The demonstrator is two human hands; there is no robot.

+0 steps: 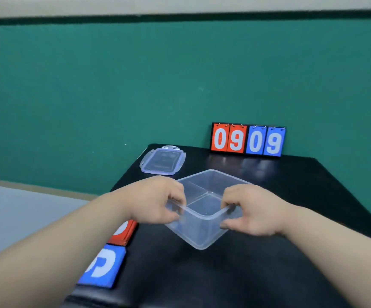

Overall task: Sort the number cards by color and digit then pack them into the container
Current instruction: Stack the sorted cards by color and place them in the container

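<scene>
A clear plastic container (204, 227) sits empty in the middle of the black table (202, 274), one corner pointing toward me. My left hand (155, 201) grips its near-left rim and my right hand (253, 210) grips its near-right rim, fingers curled over the edge. A stack of red number cards (124, 232) lies at the table's left edge, partly hidden by my left forearm. Just in front of it lies a stack of blue number cards (101, 265) with a white digit on top.
The container's clear lid (162, 162) lies flat at the table's far left corner. A flip scoreboard (248, 141) reading 09 in red and 09 in blue stands at the back against the green wall. The table's left edge drops to a grey floor.
</scene>
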